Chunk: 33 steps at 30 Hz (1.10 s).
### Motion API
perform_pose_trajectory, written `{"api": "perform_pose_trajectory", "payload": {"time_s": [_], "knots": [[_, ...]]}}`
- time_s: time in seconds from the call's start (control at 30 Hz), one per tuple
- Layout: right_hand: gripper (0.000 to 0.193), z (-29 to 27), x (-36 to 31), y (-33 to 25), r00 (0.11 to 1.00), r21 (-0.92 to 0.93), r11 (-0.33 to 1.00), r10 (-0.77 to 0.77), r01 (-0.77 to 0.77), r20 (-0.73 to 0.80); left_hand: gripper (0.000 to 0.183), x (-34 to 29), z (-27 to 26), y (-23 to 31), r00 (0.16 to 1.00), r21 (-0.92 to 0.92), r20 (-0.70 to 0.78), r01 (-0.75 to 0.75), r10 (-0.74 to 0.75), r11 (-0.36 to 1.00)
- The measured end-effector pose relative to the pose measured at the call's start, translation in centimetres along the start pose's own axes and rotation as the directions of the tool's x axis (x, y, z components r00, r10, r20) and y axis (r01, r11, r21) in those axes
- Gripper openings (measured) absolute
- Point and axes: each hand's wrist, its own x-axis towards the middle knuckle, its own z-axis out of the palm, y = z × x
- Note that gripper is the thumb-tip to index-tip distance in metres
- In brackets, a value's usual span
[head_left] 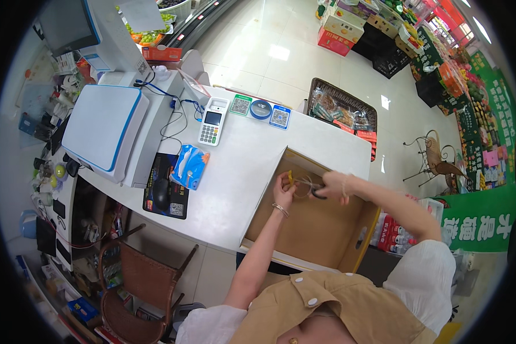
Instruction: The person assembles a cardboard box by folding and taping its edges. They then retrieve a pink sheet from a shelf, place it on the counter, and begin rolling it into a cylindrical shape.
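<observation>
The left forearm (257, 246) reaches forward, slanting a little to the right, and the left hand (284, 190) is bent into a pinch. The right arm is folded at the elbow (433, 229), so the right forearm (393, 203) goes inward, to the left. The right hand (333, 187) is curled, just beside the left one.

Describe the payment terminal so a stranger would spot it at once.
On the white counter, look left of the open box, toward the far edge. The payment terminal sits just left of the green code sign; its dark screen and keypad set it apart.
</observation>
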Motion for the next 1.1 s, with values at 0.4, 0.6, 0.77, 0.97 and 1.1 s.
{"api": "perform_pose_trajectory", "payload": {"time_s": [0.4, 0.6, 0.77, 0.97, 1.1], "knots": [[0.028, 14.0, -9.2, 5.3, 0.838, 0.655, 0.543, -0.197, 0.525, -0.508, 0.080, -14.5, -0.2, 17.8, 0.958, 0.371, 0.276, -0.031, -0.078, 0.928], [0.023, 18.5, -7.8, -3.2, 0.742, 0.760, 0.124, -0.362, 0.638, -0.564, 0.088, -22.4, -6.8, 25.3, 0.865, 0.726, 0.120, -0.412, 0.488, 0.551], [0.031, 21.9, -5.5, -15.7, 0.795, 0.862, 0.118, -0.462, 0.494, -0.393, 0.072, -21.6, -17.2, 25.3, 0.770, 0.902, -0.095, -0.201, 0.631, 0.382], [0.042, 26.8, 4.1, -22.8, 0.853, 0.806, 0.328, 0.004, 0.492, -0.522, 0.064, -14.9, -23.0, 20.4, 0.853, 0.943, 0.121, -0.259, 0.508, 0.210], [0.045, 26.7, 8.3, -25.3, 0.749, 0.763, 0.429, 0.248, 0.483, -0.614, 0.062, -12.2, -25.7, 19.6, 0.777, 0.961, 0.226, -0.275, 0.588, -0.006]]}}
